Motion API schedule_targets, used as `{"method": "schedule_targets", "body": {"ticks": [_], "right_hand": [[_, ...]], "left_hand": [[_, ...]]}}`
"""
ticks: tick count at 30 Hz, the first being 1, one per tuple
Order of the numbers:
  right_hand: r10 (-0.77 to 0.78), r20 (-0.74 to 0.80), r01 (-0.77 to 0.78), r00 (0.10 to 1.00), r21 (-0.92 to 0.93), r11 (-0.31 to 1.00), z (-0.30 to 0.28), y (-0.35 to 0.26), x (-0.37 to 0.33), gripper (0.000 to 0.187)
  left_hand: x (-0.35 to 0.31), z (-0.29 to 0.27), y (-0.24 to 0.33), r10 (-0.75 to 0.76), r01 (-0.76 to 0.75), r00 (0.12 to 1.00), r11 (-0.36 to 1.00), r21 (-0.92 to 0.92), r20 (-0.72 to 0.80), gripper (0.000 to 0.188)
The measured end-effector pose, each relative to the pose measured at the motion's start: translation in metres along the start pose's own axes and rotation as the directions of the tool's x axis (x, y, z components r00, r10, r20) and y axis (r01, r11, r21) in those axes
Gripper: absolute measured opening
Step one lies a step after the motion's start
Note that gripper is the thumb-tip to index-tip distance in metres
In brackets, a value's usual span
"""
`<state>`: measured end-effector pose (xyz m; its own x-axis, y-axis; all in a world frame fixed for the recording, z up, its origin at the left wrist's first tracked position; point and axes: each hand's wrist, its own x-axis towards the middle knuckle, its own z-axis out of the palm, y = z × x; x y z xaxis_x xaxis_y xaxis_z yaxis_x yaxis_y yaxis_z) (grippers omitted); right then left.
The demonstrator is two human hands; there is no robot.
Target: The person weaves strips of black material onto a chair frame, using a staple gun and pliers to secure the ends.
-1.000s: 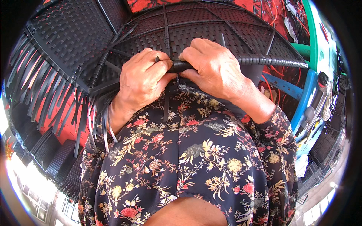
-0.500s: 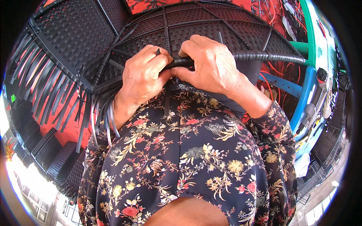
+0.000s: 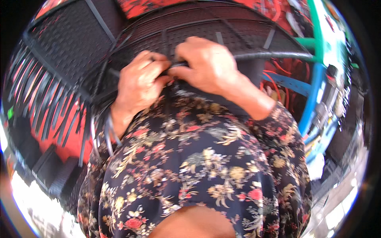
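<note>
In front of my body lies a black woven wicker frame (image 3: 186, 31), and the rod along its near edge (image 3: 274, 55) is wrapped in black strip. My left hand (image 3: 139, 84) is closed at this rod, fingertips pinched together; a black strip end showed between them just before. Close beside it, my right hand (image 3: 210, 65) is closed around the rod, thumb underneath. A short dark piece of rod shows between the two hands. The view is smeared, so the strip in my left fingers is hard to make out now.
At the left stands a woven black panel (image 3: 69, 39) with many loose strips (image 3: 47, 107) hanging from its edge. A green tube (image 3: 316, 31), a blue bar (image 3: 291, 84) and a dark hand tool (image 3: 331, 75) are at the right. Red flooring (image 3: 59, 147) shows below the strips.
The view has shifted and blurred, so hands and frame sit slightly further left in it. Both hands keep their grip close together on the rod.
</note>
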<state>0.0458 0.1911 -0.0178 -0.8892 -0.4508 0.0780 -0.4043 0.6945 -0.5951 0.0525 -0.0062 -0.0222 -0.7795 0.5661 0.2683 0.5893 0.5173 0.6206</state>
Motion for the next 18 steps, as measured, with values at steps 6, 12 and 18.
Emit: {"method": "schedule_targets", "body": {"ticks": [6, 12, 18], "right_hand": [[-0.102, -0.366, 0.112, 0.925, 0.005, 0.994, -0.018, 0.019, -0.015, 0.029], [0.176, -0.735, -0.532, 0.655, -0.283, 0.798, -0.129, 0.106, -0.152, 0.035], [0.834, -0.499, -0.972, 0.234, -0.146, 0.185, -0.238, 0.269, -0.300, 0.084]], "left_hand": [[0.015, 0.005, 0.003, -0.026, 0.026, 1.000, 0.999, -0.032, 0.011, 0.025], [0.009, 0.010, 0.002, 0.010, -0.013, 1.000, 0.995, -0.097, -0.024, 0.027], [-0.001, 0.017, -0.014, 0.032, -0.033, 0.999, 0.997, -0.074, -0.017, 0.026]]}}
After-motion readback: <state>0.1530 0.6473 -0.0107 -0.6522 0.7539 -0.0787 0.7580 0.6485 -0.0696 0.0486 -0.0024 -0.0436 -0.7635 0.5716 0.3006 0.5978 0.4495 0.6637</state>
